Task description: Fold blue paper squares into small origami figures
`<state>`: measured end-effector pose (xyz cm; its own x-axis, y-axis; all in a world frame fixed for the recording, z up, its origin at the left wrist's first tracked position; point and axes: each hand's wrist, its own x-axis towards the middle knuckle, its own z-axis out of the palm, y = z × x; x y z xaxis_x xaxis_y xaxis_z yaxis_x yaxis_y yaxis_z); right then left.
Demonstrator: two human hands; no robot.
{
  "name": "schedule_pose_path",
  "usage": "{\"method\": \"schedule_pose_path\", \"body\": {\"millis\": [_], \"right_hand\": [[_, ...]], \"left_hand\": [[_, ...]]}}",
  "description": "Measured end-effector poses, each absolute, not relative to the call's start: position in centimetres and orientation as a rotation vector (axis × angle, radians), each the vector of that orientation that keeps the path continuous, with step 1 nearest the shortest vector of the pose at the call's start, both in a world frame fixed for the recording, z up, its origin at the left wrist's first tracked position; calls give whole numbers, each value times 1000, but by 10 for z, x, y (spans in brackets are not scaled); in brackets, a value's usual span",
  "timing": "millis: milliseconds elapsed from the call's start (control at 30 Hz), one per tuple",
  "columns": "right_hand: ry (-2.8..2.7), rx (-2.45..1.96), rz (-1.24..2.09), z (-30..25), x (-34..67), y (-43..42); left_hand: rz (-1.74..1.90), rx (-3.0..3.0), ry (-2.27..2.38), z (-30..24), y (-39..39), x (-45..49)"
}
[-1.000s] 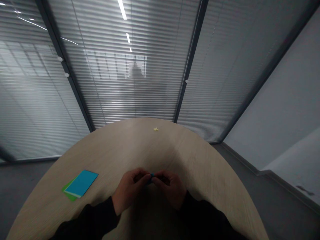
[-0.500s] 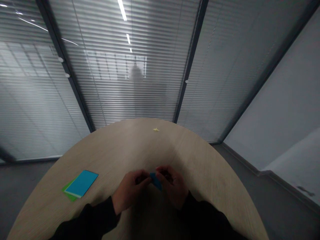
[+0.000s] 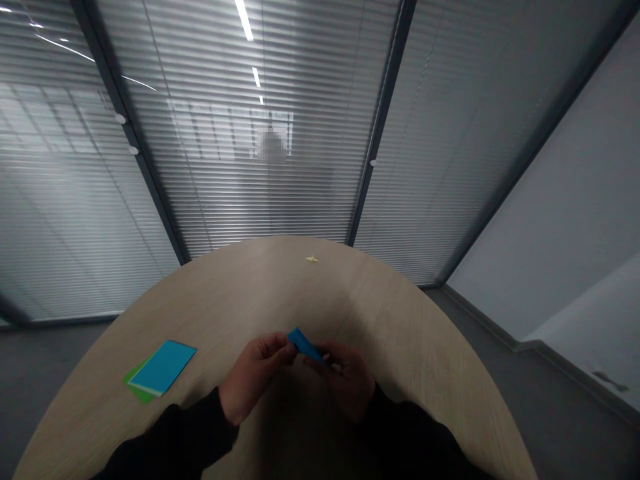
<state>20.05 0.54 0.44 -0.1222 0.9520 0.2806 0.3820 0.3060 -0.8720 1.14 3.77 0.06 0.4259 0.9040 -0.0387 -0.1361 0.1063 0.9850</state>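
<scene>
Both hands are raised just above the middle of the round wooden worktop (image 3: 320,300), close together, holding a small piece of folded blue paper (image 3: 303,345) between them. The strip sits tilted, running from upper left to lower right, in the gap between the hands and clear of the worktop. The left hand (image 3: 255,377) is partly closed, fingers curled, with its fingertips (image 3: 291,353) against the strip's lower left edge. The right hand (image 3: 347,383) is also partly closed, pinching the strip's lower right end, though its exact finger placement is hard to see. Dark sleeves (image 3: 170,443) cover both forearms. Well left of the hands, a cyan sheet (image 3: 163,367) lies on the worktop, overlapping a green sheet (image 3: 139,391), with a pale edge showing between them. A tiny yellow folded paper piece (image 3: 312,259) sits near the far edge of the worktop, well apart from the hands. Behind the worktop stand glass partitions with venetian blinds (image 3: 250,167), and a grey floor (image 3: 60,353) shows around it.
</scene>
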Motion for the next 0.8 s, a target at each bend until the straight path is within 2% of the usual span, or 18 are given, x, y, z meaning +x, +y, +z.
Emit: {"method": "schedule_pose_path", "body": {"millis": [267, 800], "right_hand": [[-1679, -1248, 796, -3, 202, 6], [-1475, -1155, 1165, -9, 202, 8]], "left_hand": [[833, 1388, 828, 4, 34, 13], [812, 1613, 831, 14, 29, 13]]}}
